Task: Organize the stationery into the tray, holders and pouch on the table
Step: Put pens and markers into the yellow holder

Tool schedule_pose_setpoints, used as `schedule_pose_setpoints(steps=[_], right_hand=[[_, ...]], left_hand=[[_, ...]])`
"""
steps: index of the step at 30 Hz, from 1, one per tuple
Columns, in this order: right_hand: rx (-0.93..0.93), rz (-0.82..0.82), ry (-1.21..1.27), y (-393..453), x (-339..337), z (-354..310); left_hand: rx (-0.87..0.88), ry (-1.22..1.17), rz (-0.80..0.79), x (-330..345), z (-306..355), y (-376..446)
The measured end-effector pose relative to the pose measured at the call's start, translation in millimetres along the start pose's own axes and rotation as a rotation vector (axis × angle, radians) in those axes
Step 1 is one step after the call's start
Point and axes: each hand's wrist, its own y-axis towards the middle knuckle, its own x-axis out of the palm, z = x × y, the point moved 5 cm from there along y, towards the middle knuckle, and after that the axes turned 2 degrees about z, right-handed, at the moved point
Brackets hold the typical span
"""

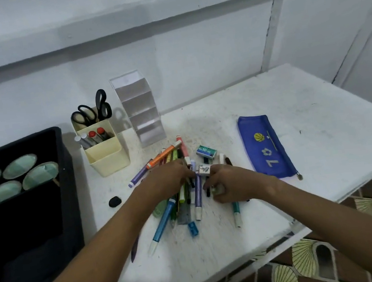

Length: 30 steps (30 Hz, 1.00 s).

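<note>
My left hand and right hand both curl into the pen pile, pinching a small white box between them.

dim, bluish light is falling from above, the tabletop is showing soft shadows, straight edges are bowing at the borders, and detail is looking slightly soft.

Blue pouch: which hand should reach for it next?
Right, probably. The pouch lies on the right hand's side, while the left hand would have to cross over the pens.
</note>
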Motion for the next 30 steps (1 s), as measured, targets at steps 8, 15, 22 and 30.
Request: schedule_pose_setpoints(steps=[8,15,22,30], right_hand=[[-0.089,0.056,-0.070,2,-1,-9],[-0.197,0.040,-0.157,8,3,-13],[-0.287,0.066,-0.172,10,-2,-19],[-0.286,0.410,0.133,15,-59,-36]], left_hand=[[-0.004,-0.008,0.096,-3,-3,-1],[-0.034,-0.046,0.177,-4,-10,-7],[-0.015,-0.084,0.248,-9,-12,-10],[-0.082,-0.301,0.436,-47,-28,-26]])
